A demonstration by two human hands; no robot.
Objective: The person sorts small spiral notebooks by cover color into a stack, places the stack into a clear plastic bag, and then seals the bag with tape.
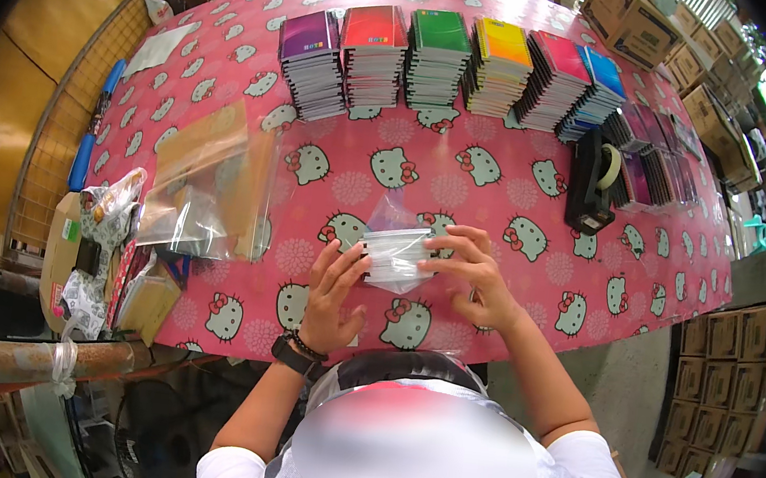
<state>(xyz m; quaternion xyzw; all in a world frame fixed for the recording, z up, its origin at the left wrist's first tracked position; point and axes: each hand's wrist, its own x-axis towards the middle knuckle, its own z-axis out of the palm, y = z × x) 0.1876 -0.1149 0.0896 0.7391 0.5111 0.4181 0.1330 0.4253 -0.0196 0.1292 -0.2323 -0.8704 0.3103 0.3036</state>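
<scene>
A small bundle of notebooks (397, 258) lies in front of me, its white page edges showing, with clear plastic film (392, 210) around it and sticking out beyond its far side. My left hand (335, 295) presses its fingertips against the bundle's left side, the thumb apart. From the right, my right hand (474, 273) curls its fingers over the other side, so the bundle sits gripped between both hands. What the fingertips do under the film cannot be made out.
Stacks of purple (311, 37), red (376, 30), green (440, 33), yellow (503, 45), pink (560, 56) and blue notebooks (602, 73) stand along the far side. A black tape dispenser (587, 191) is at right, near smaller notebook piles (645, 174). Clear plastic bags (209, 191) lie left.
</scene>
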